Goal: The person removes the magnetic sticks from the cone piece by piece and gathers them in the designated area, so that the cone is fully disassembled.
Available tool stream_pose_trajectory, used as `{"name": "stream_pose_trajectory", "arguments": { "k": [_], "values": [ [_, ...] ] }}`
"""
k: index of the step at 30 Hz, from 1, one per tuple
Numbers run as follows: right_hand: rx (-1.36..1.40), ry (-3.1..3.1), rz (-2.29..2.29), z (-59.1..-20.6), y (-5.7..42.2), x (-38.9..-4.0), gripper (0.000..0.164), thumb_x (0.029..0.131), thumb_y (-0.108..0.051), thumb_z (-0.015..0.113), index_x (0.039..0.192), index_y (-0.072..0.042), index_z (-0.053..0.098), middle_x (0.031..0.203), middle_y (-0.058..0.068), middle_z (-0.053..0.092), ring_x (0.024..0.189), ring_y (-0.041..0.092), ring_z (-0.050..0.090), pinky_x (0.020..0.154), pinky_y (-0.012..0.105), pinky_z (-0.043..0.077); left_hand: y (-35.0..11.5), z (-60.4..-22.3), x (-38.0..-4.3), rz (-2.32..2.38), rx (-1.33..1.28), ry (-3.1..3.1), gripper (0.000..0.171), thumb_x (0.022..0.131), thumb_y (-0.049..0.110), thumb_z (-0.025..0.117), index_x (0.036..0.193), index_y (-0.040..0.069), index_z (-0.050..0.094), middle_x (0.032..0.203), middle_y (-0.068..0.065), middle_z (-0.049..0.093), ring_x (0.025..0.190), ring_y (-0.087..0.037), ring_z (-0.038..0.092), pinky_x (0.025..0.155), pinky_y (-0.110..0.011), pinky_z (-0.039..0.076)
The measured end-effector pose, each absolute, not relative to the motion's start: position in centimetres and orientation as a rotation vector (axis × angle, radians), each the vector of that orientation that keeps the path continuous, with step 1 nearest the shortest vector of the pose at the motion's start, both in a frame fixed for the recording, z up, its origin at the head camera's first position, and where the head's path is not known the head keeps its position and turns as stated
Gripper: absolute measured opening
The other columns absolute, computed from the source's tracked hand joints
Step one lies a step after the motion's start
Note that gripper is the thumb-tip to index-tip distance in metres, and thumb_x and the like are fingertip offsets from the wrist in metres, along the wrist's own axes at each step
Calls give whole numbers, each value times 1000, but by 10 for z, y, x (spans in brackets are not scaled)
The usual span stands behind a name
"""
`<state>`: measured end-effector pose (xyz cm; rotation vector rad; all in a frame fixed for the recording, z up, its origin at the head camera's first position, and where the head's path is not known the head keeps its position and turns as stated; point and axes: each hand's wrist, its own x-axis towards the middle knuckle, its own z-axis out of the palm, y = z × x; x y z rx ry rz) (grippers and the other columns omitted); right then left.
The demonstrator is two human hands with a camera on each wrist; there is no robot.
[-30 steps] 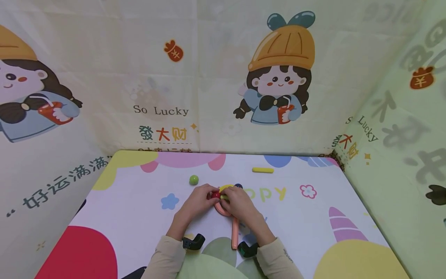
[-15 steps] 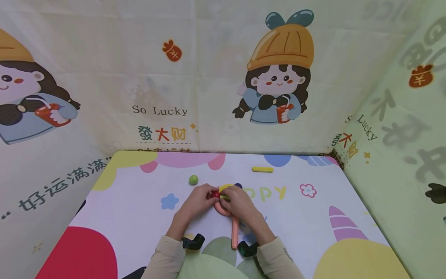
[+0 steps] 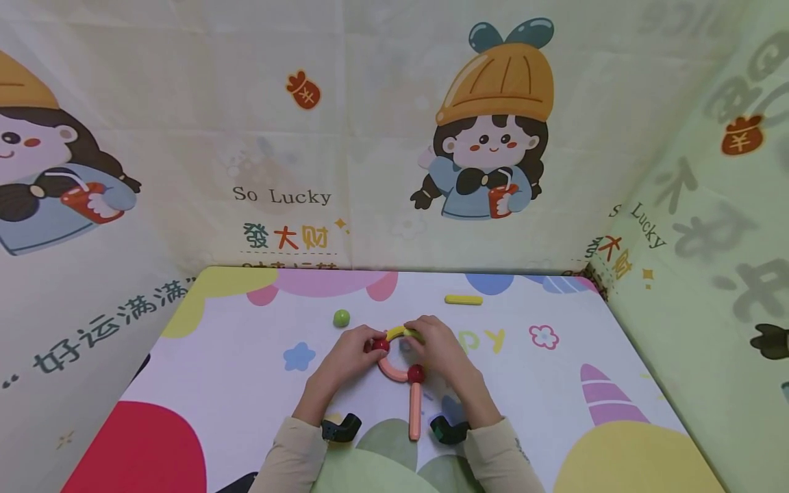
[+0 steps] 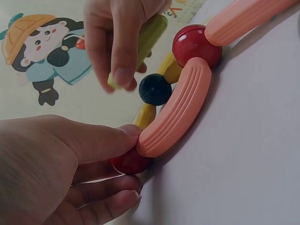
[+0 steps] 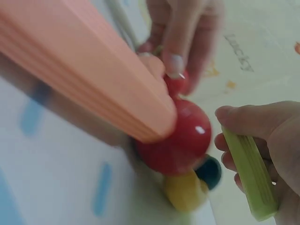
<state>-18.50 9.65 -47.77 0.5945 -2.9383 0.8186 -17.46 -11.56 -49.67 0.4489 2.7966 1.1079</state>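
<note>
On the bench [image 3: 234, 373], a curved chain [image 3: 392, 372] is lying; the right hand [image 3: 440, 350] is gripping a green stick [image 5: 251, 178], the left hand [image 3: 351, 352] is pinching the red ball [image 3: 381, 345] nearer the bench's left edge, and steadying it should be helping the stick's alignment

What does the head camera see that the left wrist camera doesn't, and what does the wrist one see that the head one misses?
Only the head camera shows the green ball, the straight yellow stick and the sleeves.

Only the left wrist camera shows the dark blue ball; the right grip seems to hide it from the head camera.

Both show the left grip holding a red ball, the right grip holding the light green stick, another red ball, the curved pink piece and the straight pink stick.
</note>
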Motion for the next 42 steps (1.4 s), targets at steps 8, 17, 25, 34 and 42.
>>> {"name": "stream_pose_trajectory", "arguments": {
  "k": [8, 17, 25, 34, 42],
  "values": [
    [411, -2862, 835, -479, 125, -194, 29, 90, -20, 76, 116, -7, 72, 106, 5, 63, 97, 21, 62, 92, 38, 57, -115, -496, -174, 1093, 415, 2781, 40, 89, 21, 76, 127, 11, 69, 102, -2, 67, 84, -13, 53, 73, -24, 49],
    [344, -2920, 800, -492, 147, -204, 26, 88, -17, 77, 110, -4, 74, 102, 8, 65, 95, 22, 60, 94, 42, 54, -114, -496, -172, 1091, 410, 2782, 40, 89, 21, 76, 128, 11, 69, 101, -2, 66, 84, -13, 53, 73, -25, 49],
    [386, -2944, 841, -501, 150, -208, 24, 86, -12, 78, 108, -3, 75, 100, 8, 66, 92, 22, 60, 91, 42, 54, -114, -496, -173, 1101, 407, 2790, 39, 90, 21, 76, 127, 12, 69, 101, -1, 66, 85, -13, 53, 73, -25, 49],
    [329, -3026, 825, -501, 160, -210, 29, 87, -18, 78, 113, -5, 73, 103, 7, 67, 95, 21, 61, 93, 41, 54, -112, -494, -171, 1105, 412, 2791, 40, 89, 21, 76, 127, 11, 69, 99, -1, 65, 84, -13, 52, 72, -24, 49],
    [275, -3122, 866, -495, 175, -207, 27, 86, -15, 78, 111, -5, 73, 100, 7, 66, 92, 20, 59, 92, 42, 54, -113, -496, -170, 1117, 398, 2787, 41, 89, 21, 76, 128, 11, 69, 98, -1, 65, 84, -13, 52, 72, -24, 48]
  ]
}}
